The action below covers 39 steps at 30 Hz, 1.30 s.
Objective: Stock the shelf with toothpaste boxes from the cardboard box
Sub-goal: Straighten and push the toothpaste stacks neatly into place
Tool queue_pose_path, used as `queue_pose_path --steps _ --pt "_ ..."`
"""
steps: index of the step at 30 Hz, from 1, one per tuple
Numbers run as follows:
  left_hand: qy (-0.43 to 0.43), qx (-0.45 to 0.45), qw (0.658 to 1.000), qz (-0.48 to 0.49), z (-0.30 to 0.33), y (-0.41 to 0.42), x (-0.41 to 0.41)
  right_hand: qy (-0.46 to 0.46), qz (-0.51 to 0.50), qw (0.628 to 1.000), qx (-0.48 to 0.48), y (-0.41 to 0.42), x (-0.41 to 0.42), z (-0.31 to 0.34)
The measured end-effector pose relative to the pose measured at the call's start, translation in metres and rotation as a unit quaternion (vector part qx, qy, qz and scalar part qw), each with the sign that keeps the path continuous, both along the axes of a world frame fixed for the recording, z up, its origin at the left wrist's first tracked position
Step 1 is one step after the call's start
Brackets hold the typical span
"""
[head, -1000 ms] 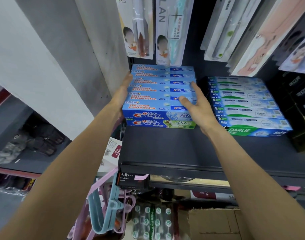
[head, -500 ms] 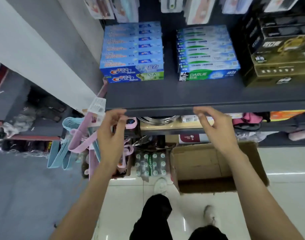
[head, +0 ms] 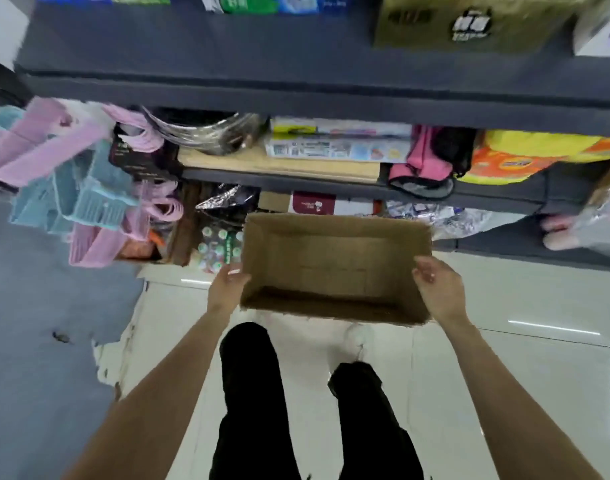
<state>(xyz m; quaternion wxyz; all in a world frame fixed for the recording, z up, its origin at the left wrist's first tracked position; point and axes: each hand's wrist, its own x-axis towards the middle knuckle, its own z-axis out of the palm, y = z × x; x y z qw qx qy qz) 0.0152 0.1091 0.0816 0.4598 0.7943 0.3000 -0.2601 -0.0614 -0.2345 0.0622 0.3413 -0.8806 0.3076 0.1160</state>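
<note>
While the open brown cardboard box (head: 334, 268) sits on the pale glossy tiled floor (head: 525, 306) below the dark grey shelf (head: 296, 67), the left hand (head: 227, 287) lies against its left wall, fingers loosely bent; whether they grip cannot be told. The right hand (head: 438, 289) is at the right wall, fingers relaxed and slightly spread. The box's inside shows bare cardboard. Toothpaste boxes (head: 262, 1) line the shelf's top edge.

Left hand (head: 227, 287), right hand (head: 438, 289) — outstretched, loosely open
</note>
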Motion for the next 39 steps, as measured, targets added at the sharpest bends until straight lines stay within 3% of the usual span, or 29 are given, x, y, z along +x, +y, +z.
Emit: queue_pose_path --steps 3,6,9,13,23,29,33,39 --pt "0.079 0.028 0.995 0.050 -0.044 -0.024 -0.026 0.058 0.005 0.998 -0.030 -0.028 -0.016 -0.047" --pt "0.197 0.047 0.978 0.042 -0.067 -0.059 -0.067 0.154 0.003 0.988 0.029 -0.038 -0.032 -0.085" --pt "0.243 0.015 0.967 0.077 -0.080 -0.093 -0.102 0.197 -0.010 0.979 0.057 -0.038 -0.037 -0.105" --pt "0.262 -0.036 0.954 0.141 -0.083 -0.123 -0.126 0.200 0.017 0.980 -0.007 -0.027 -0.043 -0.096" --pt "0.100 -0.103 0.928 0.345 0.025 -0.128 -0.205 0.126 0.079 0.989 0.025 -0.036 -0.097 0.047" --pt "0.035 -0.181 0.895 0.407 0.074 -0.107 -0.295 0.043 0.221 0.974 0.011 -0.021 -0.124 0.124" --pt "0.006 -0.204 0.840 0.503 0.093 -0.110 -0.385 0.034 0.348 0.937 -0.006 -0.010 -0.153 0.155" --pt "-0.054 -0.233 0.710 0.662 0.141 -0.141 -0.535 0.069 0.516 0.853 0.039 0.035 -0.210 0.174"
